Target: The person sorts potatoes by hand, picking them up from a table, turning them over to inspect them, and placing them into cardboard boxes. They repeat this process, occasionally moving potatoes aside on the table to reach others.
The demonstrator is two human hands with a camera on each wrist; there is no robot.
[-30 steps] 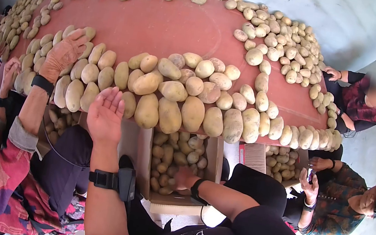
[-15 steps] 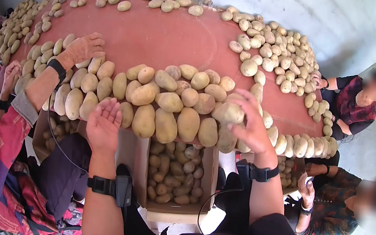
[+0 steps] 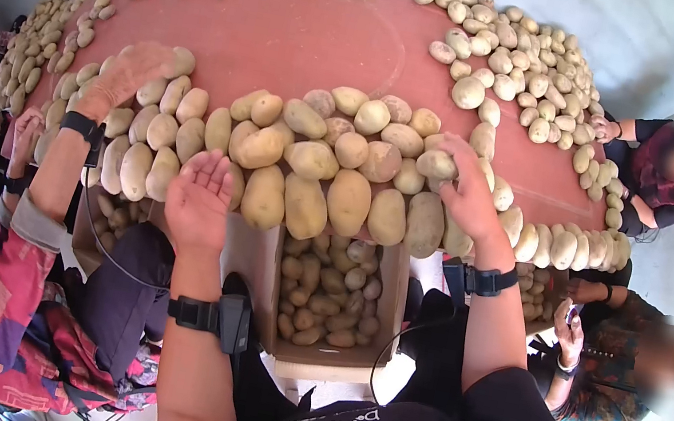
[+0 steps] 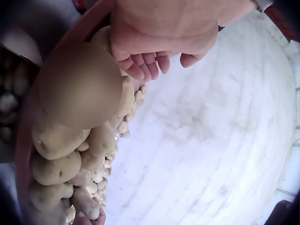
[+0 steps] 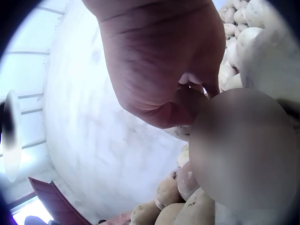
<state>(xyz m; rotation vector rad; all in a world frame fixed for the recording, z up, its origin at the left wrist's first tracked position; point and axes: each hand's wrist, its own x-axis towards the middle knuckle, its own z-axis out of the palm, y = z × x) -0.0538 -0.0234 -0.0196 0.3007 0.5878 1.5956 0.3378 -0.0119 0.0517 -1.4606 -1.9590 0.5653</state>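
Note:
My right hand (image 3: 477,195) grips a potato (image 3: 437,164) at the right end of the piled potatoes, fingers over its far side and thumb at its near side. In the right wrist view the hand (image 5: 159,61) hides most of that potato. My left hand (image 3: 200,200) is palm up at the table's near edge, fingers loosely bent and nothing in them. Beside it stands a front row of large potatoes (image 3: 264,198), with smaller ones heaped behind. The left wrist view shows the left hand (image 4: 159,33) just over the row.
The red table (image 3: 312,44) has more potatoes (image 3: 548,85) heaped at the back right. Below its edge, a cardboard box (image 3: 325,355) of potatoes stands between my legs. A neighbour's hand (image 3: 120,87) reaches over potatoes at left; other people sit at right.
My right hand has come up from the box with a potato and moved it over the table to the pile's right end. The left hand has stayed nearly still.

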